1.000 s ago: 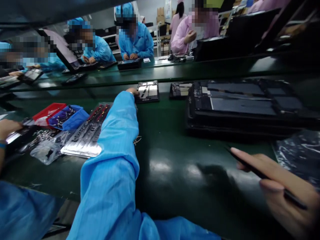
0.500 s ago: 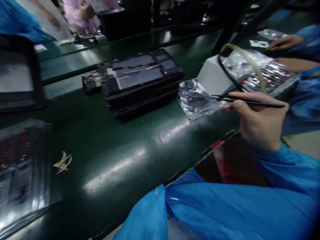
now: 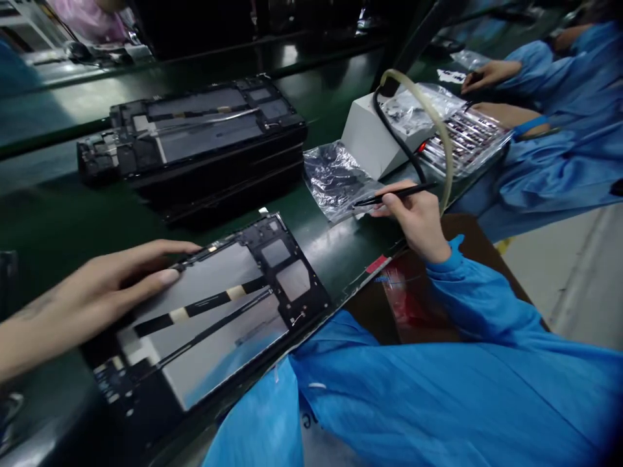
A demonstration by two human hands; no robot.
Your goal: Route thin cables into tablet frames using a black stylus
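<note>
Left hand (image 3: 104, 279): one opened tablet (image 3: 209, 324) being gripped by far long edge, thumb on top. Tablet being held at near edge of bench (image 3: 318, 243), right and bodyward of left hand (nearer hand), long axis being angled near-left to far-right. One stack (image 3: 209, 130) being seen behind, layers uncountable. One plastic bag (image 3: 331, 178) being overhung by tips of one tweezers (image 3: 418, 189), being pinched in right hand (image 3: 418, 220).

Passage: strip of green bench (image 3: 294, 201) between device stack (image 3: 209, 139) and opened tablet (image 3: 204, 357). Obstructions at right: white box (image 3: 363, 133) and pale hose (image 3: 442, 126) (arching up close beside the right hand (image 3: 419, 219)).
</note>
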